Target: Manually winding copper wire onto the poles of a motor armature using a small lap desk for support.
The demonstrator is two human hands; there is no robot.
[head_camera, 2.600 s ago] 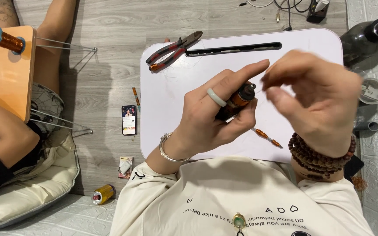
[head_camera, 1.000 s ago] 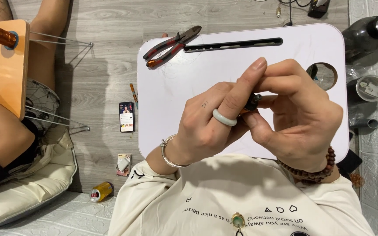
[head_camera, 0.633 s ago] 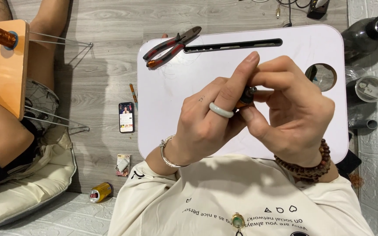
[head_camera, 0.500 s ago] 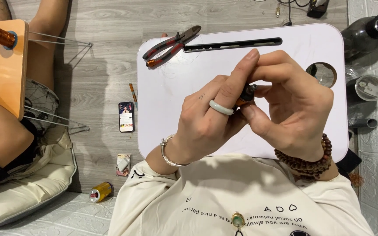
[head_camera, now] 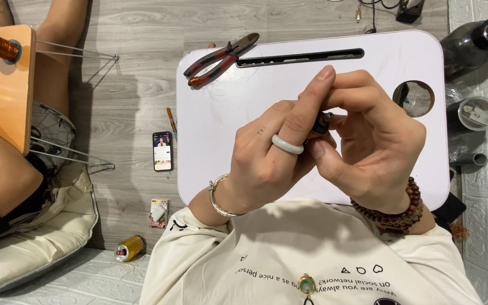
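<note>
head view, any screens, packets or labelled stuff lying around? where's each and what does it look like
Phone: flat on the wooden floor left of the white lap table, upright rectangle, dark frame, screen lit with a colourful picture.
Small packet: on the floor below the phone, squarish, pale with red and dark print.
Can: on its side beside the grey cushion, golden body, red and white end.
</note>
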